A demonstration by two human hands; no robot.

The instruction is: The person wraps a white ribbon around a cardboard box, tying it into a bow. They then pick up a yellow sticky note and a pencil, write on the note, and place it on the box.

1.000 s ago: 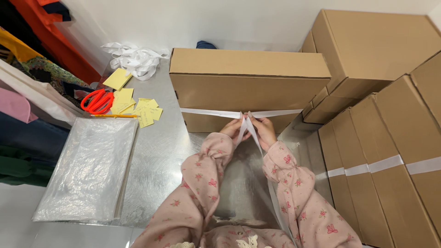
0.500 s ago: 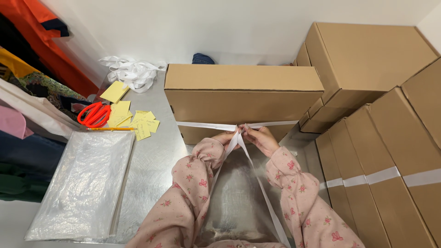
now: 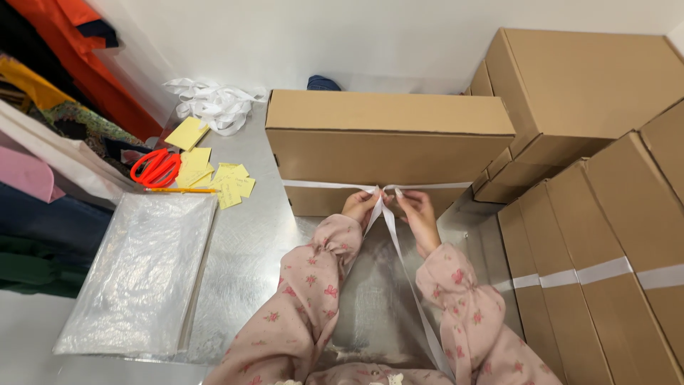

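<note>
1. The long brown cardboard box (image 3: 388, 146) stands on the metal desk (image 3: 249, 249), toward the far edge and close to the wall. The white flat ribbon (image 3: 320, 185) runs level across its near face.
2. My left hand (image 3: 358, 206) is pinched closed on the ribbon just left of the crossing point; my right hand (image 3: 415, 212) is pinched closed on it just right. Both rest against the box's near face.
3. I judge the step in hand to be tying the ribbon at mid-face. To do it well, I keep both ends pulled evenly so the band stays level and flat against the cardboard.
4. I hold the crossing pressed to the box with one fingertip while forming the knot, so tension is not lost.
5. The loose tail (image 3: 410, 285) hangs toward me between my sleeves; I keep it untwisted.
6. The red-handled scissors (image 3: 157, 168) lie near the desk's left edge beside yellow paper notes (image 3: 229, 187), well apart from my hands.
</note>
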